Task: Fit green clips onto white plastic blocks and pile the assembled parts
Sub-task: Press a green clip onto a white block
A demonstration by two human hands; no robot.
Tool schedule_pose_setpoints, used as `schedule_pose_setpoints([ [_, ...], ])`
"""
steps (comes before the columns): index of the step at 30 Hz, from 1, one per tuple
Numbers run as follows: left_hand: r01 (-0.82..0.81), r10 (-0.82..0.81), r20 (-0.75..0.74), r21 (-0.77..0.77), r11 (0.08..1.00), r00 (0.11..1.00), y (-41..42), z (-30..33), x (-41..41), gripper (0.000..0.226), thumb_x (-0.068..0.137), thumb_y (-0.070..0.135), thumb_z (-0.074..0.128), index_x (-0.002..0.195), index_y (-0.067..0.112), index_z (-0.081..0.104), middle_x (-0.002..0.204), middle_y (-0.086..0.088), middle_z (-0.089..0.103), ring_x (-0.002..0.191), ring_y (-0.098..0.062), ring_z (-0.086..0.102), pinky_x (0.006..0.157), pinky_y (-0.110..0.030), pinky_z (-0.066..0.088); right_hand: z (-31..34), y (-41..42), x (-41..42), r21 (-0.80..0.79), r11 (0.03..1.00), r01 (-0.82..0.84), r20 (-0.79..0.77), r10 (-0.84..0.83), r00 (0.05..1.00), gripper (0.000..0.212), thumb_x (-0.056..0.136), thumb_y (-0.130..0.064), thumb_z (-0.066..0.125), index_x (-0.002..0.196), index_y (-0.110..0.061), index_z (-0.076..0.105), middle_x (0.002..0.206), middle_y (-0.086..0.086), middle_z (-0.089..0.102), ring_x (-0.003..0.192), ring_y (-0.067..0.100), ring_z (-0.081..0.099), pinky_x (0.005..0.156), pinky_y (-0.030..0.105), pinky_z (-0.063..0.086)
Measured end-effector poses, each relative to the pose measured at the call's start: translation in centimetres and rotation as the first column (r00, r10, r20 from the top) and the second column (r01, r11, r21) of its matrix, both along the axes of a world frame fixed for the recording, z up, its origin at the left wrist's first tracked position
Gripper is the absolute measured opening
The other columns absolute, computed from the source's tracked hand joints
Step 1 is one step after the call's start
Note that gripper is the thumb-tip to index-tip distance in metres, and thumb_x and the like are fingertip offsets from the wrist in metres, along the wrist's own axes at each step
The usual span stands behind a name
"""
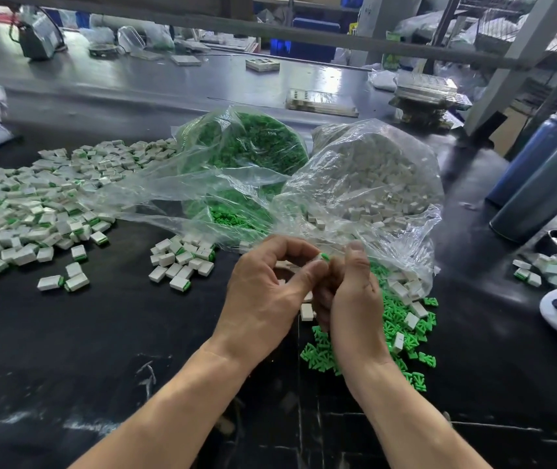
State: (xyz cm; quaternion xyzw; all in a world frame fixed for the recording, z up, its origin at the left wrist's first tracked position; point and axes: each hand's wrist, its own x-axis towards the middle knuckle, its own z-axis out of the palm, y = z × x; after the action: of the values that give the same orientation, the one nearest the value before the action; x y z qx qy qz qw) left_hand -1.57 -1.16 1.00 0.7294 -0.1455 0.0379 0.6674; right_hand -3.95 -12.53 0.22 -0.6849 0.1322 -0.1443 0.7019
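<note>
Both hands meet mid-counter, left hand [263, 292] and right hand [351, 292] pinching one white block [311, 265] with green clip [324, 255], assembled pile [33, 211] toward left edge, loose clips [405, 333] right.
</note>
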Motion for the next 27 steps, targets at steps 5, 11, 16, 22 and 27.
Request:
schedule_pose_setpoints([
  [5, -0.032, 0.032, 0.013, 0.051, 0.998, 0.999, 0.7, -0.2, 0.6, 0.009, 0.089, 0.027, 0.081, 0.093, 0.032, 0.074, 0.09, 0.012, 0.076, 0.082, -0.01, 0.072, 0.081, -0.038, 0.061, 0.4, -1.7, -0.4, -0.104, 0.995, -0.01, 0.18, 0.029, 0.983, 0.034, 0.107, -0.047, 0.048, 0.093, -0.027, 0.071, 0.075, -0.002, 0.064, 0.062, 0.011, 0.054, 0.053, 0.023, 0.041],
  [11, 0.01, -0.01, 0.003, 0.062, 0.998, 1.0, 1.2, -0.6, 1.1, 0.008, 0.09, 0.026, 0.081, 0.092, 0.031, 0.075, 0.088, 0.011, 0.077, 0.081, -0.008, 0.073, 0.074, -0.021, 0.058, 0.4, -1.6, -0.2, -0.254, 0.965, -0.065, 0.166, 0.109, 0.98, 0.004, 0.1, -0.024, 0.069, 0.098, -0.025, 0.072, 0.081, -0.011, 0.072, 0.073, 0.005, 0.066, 0.067, 0.022, 0.05],
  [16, 0.057, -0.056, -0.009, 0.057, 0.997, 0.998, 1.1, -0.6, 1.3, 0.018, 0.09, 0.009, 0.08, 0.091, 0.027, 0.076, 0.087, 0.01, 0.078, 0.084, -0.006, 0.075, 0.075, -0.016, 0.056, -0.2, -1.8, 0.2, -0.288, 0.956, -0.054, 0.117, 0.091, 0.989, 0.012, 0.102, -0.02, 0.065, 0.092, -0.025, 0.069, 0.068, -0.02, 0.066, 0.064, -0.001, 0.06, 0.061, 0.014, 0.044],
  [22, 0.059, -0.059, -0.01, 0.071, 0.996, 0.998, 1.4, -0.4, 1.7, 0.019, 0.088, 0.008, 0.081, 0.087, 0.027, 0.078, 0.083, 0.011, 0.078, 0.079, -0.003, 0.074, 0.072, -0.013, 0.054, -0.4, -1.2, 0.3, -0.345, 0.939, 0.0, 0.115, 0.042, 0.992, 0.017, 0.103, -0.018, 0.063, 0.09, -0.027, 0.066, 0.069, -0.026, 0.064, 0.066, -0.003, 0.06, 0.059, 0.012, 0.044],
  [27, -0.037, 0.043, -0.012, 0.322, 0.946, 0.999, 3.4, -0.6, 2.7, 0.022, 0.089, 0.018, 0.082, 0.083, 0.037, 0.074, 0.076, 0.02, 0.074, 0.069, 0.002, 0.069, 0.07, -0.017, 0.055, -0.5, -1.9, 0.4, -0.299, 0.954, -0.018, 0.084, 0.045, 0.995, 0.012, 0.102, -0.028, 0.066, 0.09, -0.028, 0.07, 0.068, -0.022, 0.066, 0.064, -0.001, 0.058, 0.065, 0.019, 0.045],
])
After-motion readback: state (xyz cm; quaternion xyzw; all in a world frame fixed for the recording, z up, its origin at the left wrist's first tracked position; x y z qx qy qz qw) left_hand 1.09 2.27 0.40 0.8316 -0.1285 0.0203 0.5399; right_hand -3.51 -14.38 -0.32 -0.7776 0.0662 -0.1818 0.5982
